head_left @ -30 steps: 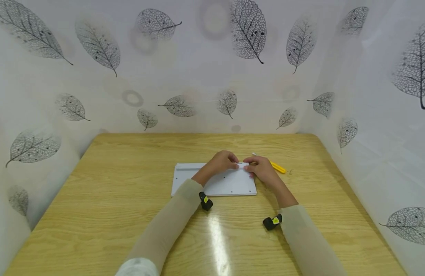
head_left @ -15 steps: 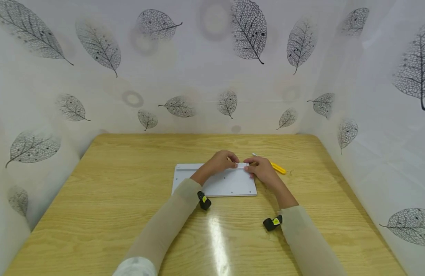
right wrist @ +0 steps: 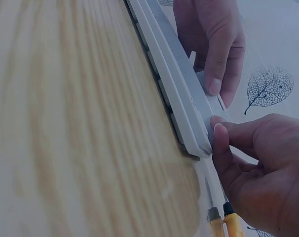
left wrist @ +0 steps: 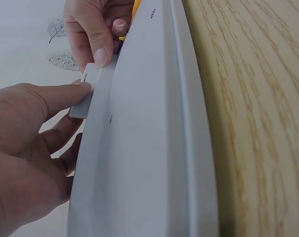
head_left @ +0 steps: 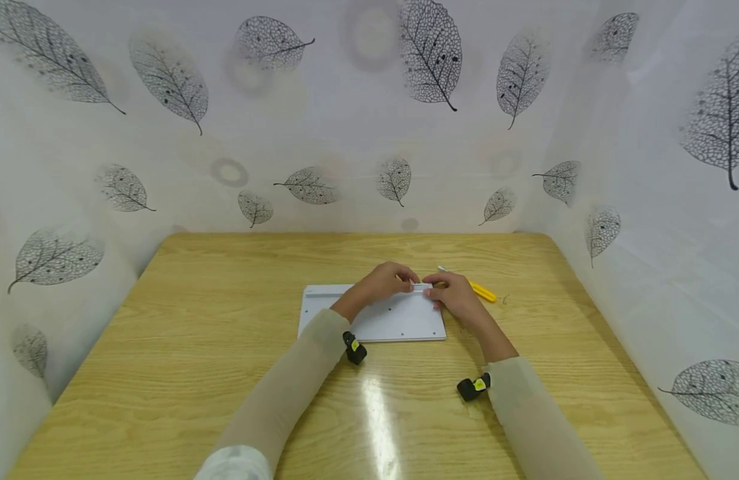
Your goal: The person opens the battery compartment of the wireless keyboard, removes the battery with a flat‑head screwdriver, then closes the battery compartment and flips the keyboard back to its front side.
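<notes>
A white keyboard (head_left: 399, 323) lies face down on the table, its keys (right wrist: 164, 92) just showing underneath in the right wrist view. At the right end of its raised far edge is a small white cover piece (left wrist: 80, 107) with a narrow slot, partly sticking out past the edge. My left hand (head_left: 384, 281) pinches this piece, thumb on top and fingers beneath. My right hand (head_left: 456, 293) grips the keyboard's far right corner beside it, thumb and fingertips touching the end of the piece. The fingers hide how the piece meets the keyboard.
A yellow-handled tool (head_left: 483, 292), apparently a screwdriver, lies behind the right hand. A tiny thin bit (head_left: 505, 300) lies to its right. The wooden table (head_left: 225, 373) meets leaf-patterned white curtains (head_left: 345, 133) at the back and sides.
The left hand's fingertips have shifted very slightly, and the dark slot on the cover piece shows less in the head view. The keyboard and right hand stay nearly still.
</notes>
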`<state>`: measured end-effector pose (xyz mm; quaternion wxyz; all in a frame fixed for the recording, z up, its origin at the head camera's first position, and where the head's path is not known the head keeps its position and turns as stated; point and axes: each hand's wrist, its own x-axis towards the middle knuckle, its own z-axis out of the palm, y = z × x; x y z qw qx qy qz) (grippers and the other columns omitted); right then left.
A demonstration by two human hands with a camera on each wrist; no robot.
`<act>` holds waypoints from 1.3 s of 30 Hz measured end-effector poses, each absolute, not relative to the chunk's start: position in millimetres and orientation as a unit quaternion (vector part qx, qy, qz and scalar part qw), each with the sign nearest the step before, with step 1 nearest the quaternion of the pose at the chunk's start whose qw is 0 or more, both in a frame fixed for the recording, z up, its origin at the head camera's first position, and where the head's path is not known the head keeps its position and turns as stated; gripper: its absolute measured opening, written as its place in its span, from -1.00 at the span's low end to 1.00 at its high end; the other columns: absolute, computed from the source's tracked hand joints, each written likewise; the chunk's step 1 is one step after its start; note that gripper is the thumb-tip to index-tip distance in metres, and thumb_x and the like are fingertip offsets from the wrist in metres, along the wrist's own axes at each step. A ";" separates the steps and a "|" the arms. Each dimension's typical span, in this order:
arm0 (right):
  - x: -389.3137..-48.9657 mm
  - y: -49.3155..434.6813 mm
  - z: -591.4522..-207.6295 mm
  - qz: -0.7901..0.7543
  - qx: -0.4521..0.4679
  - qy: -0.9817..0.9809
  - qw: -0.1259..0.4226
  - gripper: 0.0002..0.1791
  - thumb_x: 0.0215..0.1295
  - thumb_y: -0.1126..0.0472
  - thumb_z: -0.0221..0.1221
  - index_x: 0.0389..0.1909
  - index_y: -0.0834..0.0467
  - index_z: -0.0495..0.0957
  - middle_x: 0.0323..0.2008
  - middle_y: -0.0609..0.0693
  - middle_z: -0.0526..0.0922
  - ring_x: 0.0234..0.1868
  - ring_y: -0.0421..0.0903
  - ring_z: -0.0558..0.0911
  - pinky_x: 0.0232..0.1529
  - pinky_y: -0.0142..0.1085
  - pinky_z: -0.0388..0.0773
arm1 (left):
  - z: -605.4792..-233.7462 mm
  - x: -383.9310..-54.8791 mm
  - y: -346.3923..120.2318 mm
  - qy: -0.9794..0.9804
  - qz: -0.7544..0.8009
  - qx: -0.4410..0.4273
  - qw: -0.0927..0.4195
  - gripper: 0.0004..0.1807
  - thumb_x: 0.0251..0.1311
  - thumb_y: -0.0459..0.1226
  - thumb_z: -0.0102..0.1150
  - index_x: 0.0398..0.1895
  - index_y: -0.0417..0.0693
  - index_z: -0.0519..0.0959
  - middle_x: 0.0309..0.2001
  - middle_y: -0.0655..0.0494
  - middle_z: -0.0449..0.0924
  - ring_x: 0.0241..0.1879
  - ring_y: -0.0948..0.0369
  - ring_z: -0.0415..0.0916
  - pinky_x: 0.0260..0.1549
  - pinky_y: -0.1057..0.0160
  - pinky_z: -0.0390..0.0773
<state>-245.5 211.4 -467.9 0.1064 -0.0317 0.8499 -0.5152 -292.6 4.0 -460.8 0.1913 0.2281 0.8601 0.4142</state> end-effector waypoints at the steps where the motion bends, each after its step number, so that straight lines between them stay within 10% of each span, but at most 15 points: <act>1: -245.6 211.2 -467.8 -0.515 -0.031 0.850 0.106 -0.66 0.41 0.25 0.22 0.16 0.20 0.60 -0.24 0.14 0.64 -0.47 -0.09 0.55 -0.39 -0.37 0.55 | -459.9 -292.3 3.6 0.860 0.414 0.229 0.191 -0.75 0.39 -0.29 0.18 0.06 0.00 0.69 -0.14 0.11 0.64 -0.21 0.21 0.45 -0.21 0.28 0.43; 39: -246.0 211.7 -469.2 -0.512 -0.020 0.851 0.110 -0.66 0.41 0.24 0.24 0.16 0.19 0.59 -0.16 0.16 0.60 -0.44 -0.10 0.54 -0.41 -0.41 0.52 | -449.1 -301.1 -136.6 0.891 0.414 0.146 0.117 -0.74 0.42 -0.24 0.14 0.10 0.03 0.66 0.03 0.00 0.61 -0.01 0.05 0.48 -0.10 0.14 0.52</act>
